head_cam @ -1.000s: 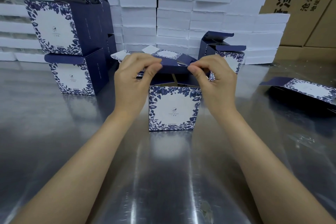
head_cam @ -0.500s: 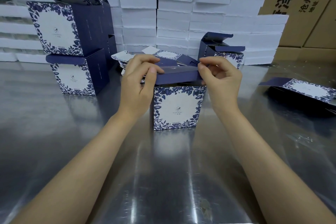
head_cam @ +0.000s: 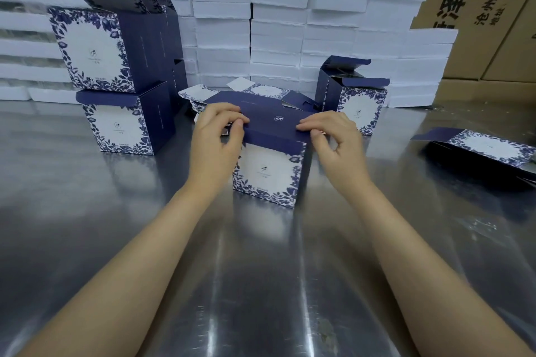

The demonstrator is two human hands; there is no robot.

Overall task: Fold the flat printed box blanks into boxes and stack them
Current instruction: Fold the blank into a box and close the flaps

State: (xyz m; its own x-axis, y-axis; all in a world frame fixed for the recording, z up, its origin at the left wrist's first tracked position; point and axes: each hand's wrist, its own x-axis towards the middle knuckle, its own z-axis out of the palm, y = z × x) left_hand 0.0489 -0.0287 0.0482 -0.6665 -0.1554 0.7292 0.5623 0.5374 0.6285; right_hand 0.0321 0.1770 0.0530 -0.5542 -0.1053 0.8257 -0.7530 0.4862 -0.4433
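A navy-and-white floral cardboard box (head_cam: 266,174) stands upright at the middle of the shiny steel counter (head_cam: 116,240). The left hand (head_cam: 216,142) pinches the left edge of its navy lid (head_cam: 275,126); the right hand (head_cam: 336,148) pinches the right edge.

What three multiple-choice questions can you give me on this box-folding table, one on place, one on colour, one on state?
1. Where does the lone flat blank lie? A on the table, far right; B on the floor; C in a hand.
2. What colour is the centre box lid? A red; B dark blue; C green.
3. How is that lid? A upright; B torn off; C folded down.
A, it lies far right; B, the top is navy; C, left hand and right hand hold it down.
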